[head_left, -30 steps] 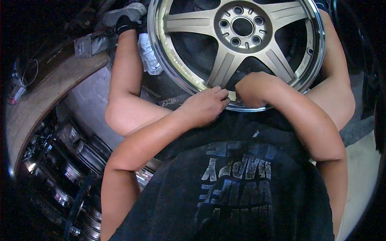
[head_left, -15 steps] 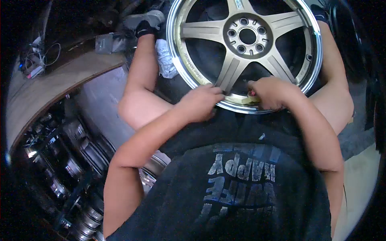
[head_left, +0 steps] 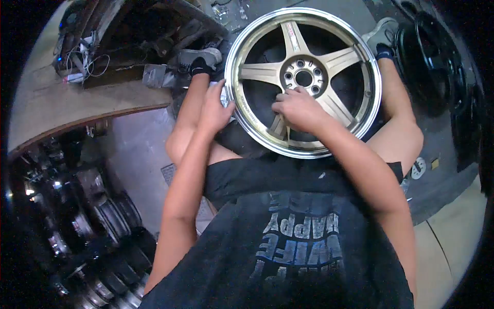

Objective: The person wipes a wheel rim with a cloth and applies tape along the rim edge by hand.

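A five-spoke alloy wheel rim [head_left: 337,105], bronze with a polished lip, lies face up between my legs. My left hand [head_left: 217,107] is at its left edge, thumb and fingers curved against the outer lip. Over the lower-left spoke, just below the hub, my right hand [head_left: 300,109] is closed. A thin pale yellow strip, like masking tape [head_left: 288,136], hangs beneath its curled fingers toward the lower lip. The fingertips are partly hidden. Behind my left hand, a crumpled white cloth [head_left: 225,97] shows partly.
Several wheels [head_left: 110,216] stand on a rack at lower left. A dark wheel [head_left: 429,56] leans at upper right. A wooden board [head_left: 118,116] with white cables [head_left: 87,59] is on the left. A small box [head_left: 154,75] sits near my left shoe [head_left: 198,56].
My left hand has moved from the lower lip to the wheel's left edge. My right hand has shifted from the lower lip up toward the hub. The view has shifted, showing more floor.
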A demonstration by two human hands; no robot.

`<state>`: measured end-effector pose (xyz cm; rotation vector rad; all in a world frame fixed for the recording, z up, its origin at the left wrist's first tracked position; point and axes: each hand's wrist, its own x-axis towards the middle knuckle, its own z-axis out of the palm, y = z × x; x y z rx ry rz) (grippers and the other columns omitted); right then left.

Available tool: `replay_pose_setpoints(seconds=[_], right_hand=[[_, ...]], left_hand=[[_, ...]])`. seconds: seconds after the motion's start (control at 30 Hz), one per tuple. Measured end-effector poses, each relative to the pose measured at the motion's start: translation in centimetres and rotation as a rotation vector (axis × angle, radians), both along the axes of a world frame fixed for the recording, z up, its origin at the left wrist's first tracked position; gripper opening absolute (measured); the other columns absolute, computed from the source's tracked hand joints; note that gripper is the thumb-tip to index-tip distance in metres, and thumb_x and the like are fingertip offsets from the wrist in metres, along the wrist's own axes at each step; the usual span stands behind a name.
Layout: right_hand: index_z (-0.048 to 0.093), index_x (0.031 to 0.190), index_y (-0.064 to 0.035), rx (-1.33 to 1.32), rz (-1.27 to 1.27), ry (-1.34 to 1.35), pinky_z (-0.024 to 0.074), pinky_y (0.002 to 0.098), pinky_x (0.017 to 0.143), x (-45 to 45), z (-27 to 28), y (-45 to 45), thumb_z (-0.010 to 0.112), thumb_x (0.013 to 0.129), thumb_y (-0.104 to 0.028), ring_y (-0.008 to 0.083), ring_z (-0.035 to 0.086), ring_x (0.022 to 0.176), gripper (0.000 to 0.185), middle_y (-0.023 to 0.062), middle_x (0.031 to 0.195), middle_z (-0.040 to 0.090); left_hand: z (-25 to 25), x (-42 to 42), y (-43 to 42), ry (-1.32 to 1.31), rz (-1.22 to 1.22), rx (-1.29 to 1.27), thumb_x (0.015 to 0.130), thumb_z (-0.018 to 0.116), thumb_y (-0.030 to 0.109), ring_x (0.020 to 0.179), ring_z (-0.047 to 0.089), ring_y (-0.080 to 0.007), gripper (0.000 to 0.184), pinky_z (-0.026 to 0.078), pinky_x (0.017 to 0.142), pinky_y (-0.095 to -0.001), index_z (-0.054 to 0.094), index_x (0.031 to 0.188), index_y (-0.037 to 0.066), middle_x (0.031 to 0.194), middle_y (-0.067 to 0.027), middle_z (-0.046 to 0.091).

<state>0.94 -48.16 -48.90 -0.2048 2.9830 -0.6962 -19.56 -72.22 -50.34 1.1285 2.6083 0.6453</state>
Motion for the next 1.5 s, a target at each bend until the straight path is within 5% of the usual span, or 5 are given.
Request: replay_pose_setpoints(seconds=[0.4,0.57,0.6,0.87,1.5], right_hand=[[0.067,0.120,0.0026,-0.196,-0.992,0.230,0.0518,0.0500,0.101,3.5,-5.9,7.6,0.081,0.087,-0.027,0.0432,0.067,0.109,0.046,0.0261,0.113,0.069],[0.072,0.126,0.0093,-0.499,-0.918,-0.539,0.0457,0.0457,0.112,7.1,-9.7,9.5,0.033,0.103,-0.078,0.0488,0.063,0.129,0.098,0.0375,0.130,0.067],[0.066,0.134,0.0100,-0.526,-0.955,-0.467,0.0485,0.0415,0.104,7.1,-10.9,9.5,0.046,0.105,-0.070,0.0323,0.069,0.115,0.087,0.0282,0.122,0.072],[0.074,0.119,0.0121,-0.455,-0.871,-0.797,0.0533,0.0462,0.102,5.2,-4.8,2.2,0.057,0.094,-0.076,0.0429,0.073,0.112,0.094,0.0328,0.115,0.075],[0.061,0.131,-0.0031,-0.589,-0.642,-0.154,0.0573,0.0504,0.092,-2.8,-0.5,1.0,0.079,0.088,-0.026,0.0439,0.074,0.102,0.051,0.0280,0.105,0.075]], left_hand=[[1.1,3.9,0.2,-1.143,0.445,-0.118,0.103,0.070,0.043,0.088,0.071,-0.0168,0.058,0.058,0.076,-0.0320,0.050,0.143,0.006,0.114,-0.0071,0.074],[1.4,4.5,0.9,-1.026,0.440,-0.037,0.097,0.078,0.037,0.104,0.073,-0.0242,0.063,0.060,0.087,-0.0405,0.055,0.142,0.001,0.121,-0.0167,0.073],[1.6,4.7,0.8,-0.927,0.405,-0.007,0.095,0.079,0.036,0.107,0.073,-0.0276,0.065,0.059,0.091,-0.0415,0.055,0.144,-0.001,0.123,-0.0193,0.073],[-1.8,-4.3,3.8,-0.355,0.328,0.641,0.093,0.072,0.023,0.121,0.071,-0.0333,0.041,0.053,0.104,-0.0408,0.071,0.128,0.002,0.124,-0.0189,0.076],[1.5,6.5,-2.6,0.115,-0.357,-0.608,0.093,0.061,0.014,0.102,0.073,-0.0357,0.047,0.059,0.084,-0.0518,0.064,0.140,0.017,0.107,-0.0150,0.076]])
